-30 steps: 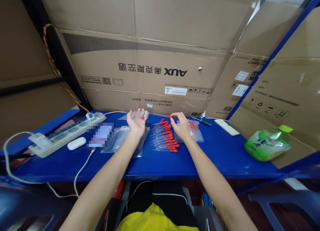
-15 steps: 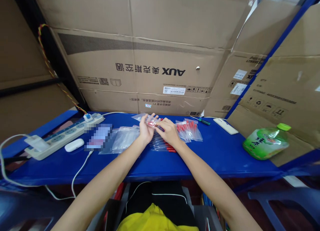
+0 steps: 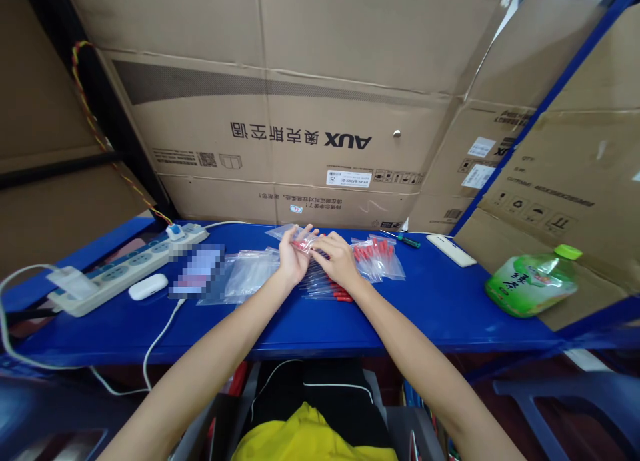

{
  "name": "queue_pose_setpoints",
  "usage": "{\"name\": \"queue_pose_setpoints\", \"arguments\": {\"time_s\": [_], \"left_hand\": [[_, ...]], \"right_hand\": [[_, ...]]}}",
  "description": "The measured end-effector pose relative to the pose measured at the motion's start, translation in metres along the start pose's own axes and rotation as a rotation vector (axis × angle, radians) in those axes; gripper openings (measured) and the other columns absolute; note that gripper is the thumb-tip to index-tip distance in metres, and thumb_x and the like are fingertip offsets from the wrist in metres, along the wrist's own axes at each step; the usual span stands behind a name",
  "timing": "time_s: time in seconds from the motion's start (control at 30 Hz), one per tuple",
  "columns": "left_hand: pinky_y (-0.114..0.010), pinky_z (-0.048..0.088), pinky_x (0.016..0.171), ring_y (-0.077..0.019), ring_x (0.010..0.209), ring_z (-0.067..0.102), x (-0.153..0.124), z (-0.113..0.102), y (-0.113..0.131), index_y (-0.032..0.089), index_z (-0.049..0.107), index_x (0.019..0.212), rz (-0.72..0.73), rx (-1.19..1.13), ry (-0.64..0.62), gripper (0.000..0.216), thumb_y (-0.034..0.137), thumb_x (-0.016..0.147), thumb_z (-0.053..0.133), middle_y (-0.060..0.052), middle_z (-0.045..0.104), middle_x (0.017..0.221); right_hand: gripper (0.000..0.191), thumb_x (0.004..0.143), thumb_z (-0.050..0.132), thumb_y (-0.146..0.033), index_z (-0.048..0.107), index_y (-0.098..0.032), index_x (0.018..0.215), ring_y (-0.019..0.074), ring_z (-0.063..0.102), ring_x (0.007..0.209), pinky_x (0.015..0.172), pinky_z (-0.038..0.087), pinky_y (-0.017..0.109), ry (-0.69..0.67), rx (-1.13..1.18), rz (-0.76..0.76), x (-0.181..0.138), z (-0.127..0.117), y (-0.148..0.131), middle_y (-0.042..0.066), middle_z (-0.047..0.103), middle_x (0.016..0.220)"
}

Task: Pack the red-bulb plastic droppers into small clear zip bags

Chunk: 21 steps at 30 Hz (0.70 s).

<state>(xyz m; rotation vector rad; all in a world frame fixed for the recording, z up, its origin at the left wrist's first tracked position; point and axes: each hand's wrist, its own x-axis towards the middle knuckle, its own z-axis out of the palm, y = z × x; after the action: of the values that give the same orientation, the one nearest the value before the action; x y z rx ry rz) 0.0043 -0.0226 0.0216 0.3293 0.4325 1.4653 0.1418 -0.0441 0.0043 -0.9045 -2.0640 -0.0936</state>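
My left hand point(image 3: 294, 256) holds a small clear plastic bag point(image 3: 303, 242) with something red inside it, above the table. The fingers of my right hand point(image 3: 334, 256) are pinched at the bag's right edge. Below and between my hands lie several red-tipped items point(image 3: 342, 294) with clear bags, partly hidden by my right hand. Right of my right hand is a fanned pile of bags with red pieces point(image 3: 380, 253) in them. A stack of flat clear bags point(image 3: 247, 278) lies beside my left wrist.
A power strip point(image 3: 135, 264), a white earphone case point(image 3: 149, 287) and a blurred-out phone point(image 3: 200, 271) with a cable are on the left. A green screwdriver point(image 3: 409, 241), a white flat device point(image 3: 451, 250) and a green bottle point(image 3: 533, 281) are on the right. Cardboard point(image 3: 300, 101) walls the back.
Both hands stay nearly where they were, holding the bag. The red contents show slightly more clearly between the hands; the view has shifted a little.
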Motion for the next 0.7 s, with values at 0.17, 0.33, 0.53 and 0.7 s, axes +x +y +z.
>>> {"name": "queue_pose_setpoints", "arguments": {"time_s": [0.17,0.33,0.53,0.7], "left_hand": [[-0.048,0.058,0.102,-0.0287,0.108,0.075,0.0027,-0.0036,-0.0014,0.020,0.060,0.093,-0.014,0.020,-0.018,0.008,0.027,0.088,0.063,-0.010,0.077,0.103],[-0.046,0.060,0.097,-0.0293,0.105,0.076,0.0029,-0.0030,-0.0031,0.020,0.060,0.088,-0.056,0.042,-0.022,0.007,0.026,0.086,0.064,-0.009,0.077,0.099],[-0.044,0.062,0.093,-0.0275,0.101,0.076,0.0035,-0.0010,0.0008,0.019,0.060,0.088,-0.066,0.043,-0.007,0.005,0.024,0.089,0.061,-0.009,0.076,0.098],[-0.042,0.061,0.093,-0.0258,0.101,0.076,0.0032,-0.0008,0.0067,0.020,0.061,0.096,-0.015,0.055,-0.038,0.010,0.022,0.087,0.065,-0.008,0.075,0.106]], "right_hand": [[0.013,0.102,0.066,-0.027,0.077,-0.024,0.108,0.0251,0.057,0.097,0.085,0.044,0.040,-0.019,-0.047,-0.008,0.0006,-0.0006,-0.0023,0.006,0.079,0.107],[0.016,0.104,0.062,-0.028,0.076,-0.022,0.101,0.0256,0.056,0.095,0.083,0.042,0.039,-0.032,-0.140,0.037,0.0023,-0.0034,-0.0074,0.008,0.077,0.104],[0.016,0.105,0.060,-0.029,0.075,-0.023,0.105,0.0252,0.058,0.095,0.085,0.042,0.038,-0.059,-0.147,0.052,0.0023,-0.0055,-0.0071,0.007,0.077,0.103],[0.024,0.107,0.058,-0.034,0.073,-0.021,0.120,0.0266,0.059,0.098,0.085,0.044,0.038,-0.034,-0.214,0.117,0.0024,-0.0054,-0.0081,0.009,0.073,0.103]]}}
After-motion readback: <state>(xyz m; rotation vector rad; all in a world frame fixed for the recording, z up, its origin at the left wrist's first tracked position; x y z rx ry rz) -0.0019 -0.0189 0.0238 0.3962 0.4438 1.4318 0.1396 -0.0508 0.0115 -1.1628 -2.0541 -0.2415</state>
